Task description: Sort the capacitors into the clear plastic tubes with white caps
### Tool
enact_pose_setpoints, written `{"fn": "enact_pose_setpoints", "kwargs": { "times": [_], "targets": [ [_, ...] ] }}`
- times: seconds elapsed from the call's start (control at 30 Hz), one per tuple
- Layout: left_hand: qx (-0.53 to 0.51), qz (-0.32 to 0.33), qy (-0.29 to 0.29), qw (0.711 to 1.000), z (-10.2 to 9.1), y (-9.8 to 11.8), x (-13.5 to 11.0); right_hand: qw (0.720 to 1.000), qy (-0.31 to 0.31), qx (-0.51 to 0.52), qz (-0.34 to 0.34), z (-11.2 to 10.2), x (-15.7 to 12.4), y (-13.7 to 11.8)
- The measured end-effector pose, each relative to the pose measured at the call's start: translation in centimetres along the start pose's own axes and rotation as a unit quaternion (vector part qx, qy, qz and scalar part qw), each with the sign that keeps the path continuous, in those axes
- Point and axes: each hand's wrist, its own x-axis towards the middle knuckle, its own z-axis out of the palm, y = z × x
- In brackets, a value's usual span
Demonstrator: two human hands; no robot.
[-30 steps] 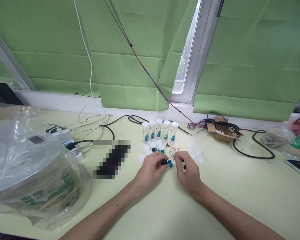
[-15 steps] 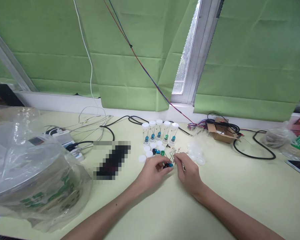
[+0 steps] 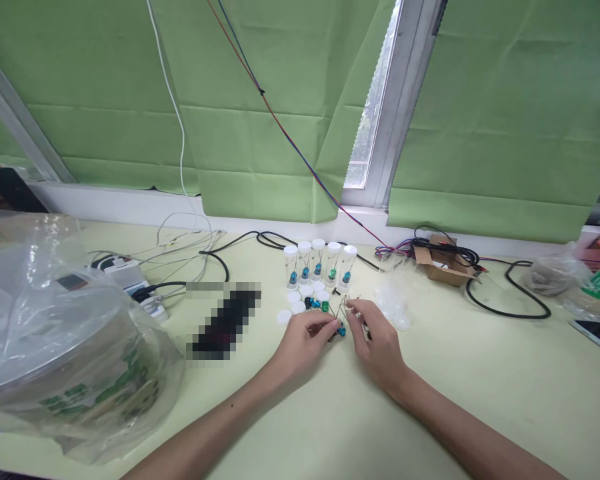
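Note:
My left hand (image 3: pixel 305 339) has thumb and fingertips pinched at a small blue piece (image 3: pixel 342 331) with thin wire leads; fingers partly hide it. Close by on the right, my right hand (image 3: pixel 379 335) has thumb and index finger brought together around a thin wire lead (image 3: pixel 344 308). Just beyond the fingers lie a green piece (image 3: pixel 325 306) and other blue and black pieces (image 3: pixel 314 303). Several clear tubes (image 3: pixel 305 273) with white caps stand upright behind, each holding a blue or green piece with leads. Loose white caps (image 3: pixel 284 317) lie in front of them.
Clear plastic parts (image 3: pixel 394 308) lie right of the tubes, near a cardboard box (image 3: pixel 445 267) with cables. A bagged tub (image 3: pixel 80 347) fills the left side, beside a power strip (image 3: pixel 150 300) and a pixelated dark patch. A phone (image 3: pixel 597 337) lies far right.
My left fingertips have shifted up slightly, from around the blue piece towards its leads. My right index finger has stretched a little further forward and left.

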Motion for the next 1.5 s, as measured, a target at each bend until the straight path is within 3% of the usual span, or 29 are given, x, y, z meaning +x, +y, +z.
{"fn": "enact_pose_setpoints", "kwargs": {
  "times": [0.17, 0.43, 0.57, 1.17, 1.33, 1.5],
  "targets": [
    [-0.031, -0.034, 0.024, 0.999, -0.6, -0.1, 0.3, 0.999, 0.033, -0.036, 0.005, -0.3, 0.3, -0.2],
    [-0.127, -0.103, 0.057, 0.985, -1.6, -0.5, 1.1, 0.986, -0.116, -0.119, 0.023, 0.2, -0.1, 0.8],
    [-0.161, -0.135, 0.086, 0.974, -1.8, -0.6, 1.2, 0.981, -0.151, -0.122, 0.029, 0.4, -0.4, 1.1],
    [-0.198, -0.157, 0.119, 0.960, -1.9, -0.9, 1.2, 0.980, -0.174, -0.092, 0.022, 0.3, -0.5, 0.7],
    [-0.197, -0.150, 0.125, 0.961, -1.9, -0.8, 1.2, 0.986, -0.153, -0.054, -0.024, 0.3, -0.2, -0.6],
    [-0.201, -0.153, 0.131, 0.959, -1.8, -0.8, 1.2, 0.964, -0.247, -0.012, -0.095, 0.8, -0.6, -2.4]
  ]
}}
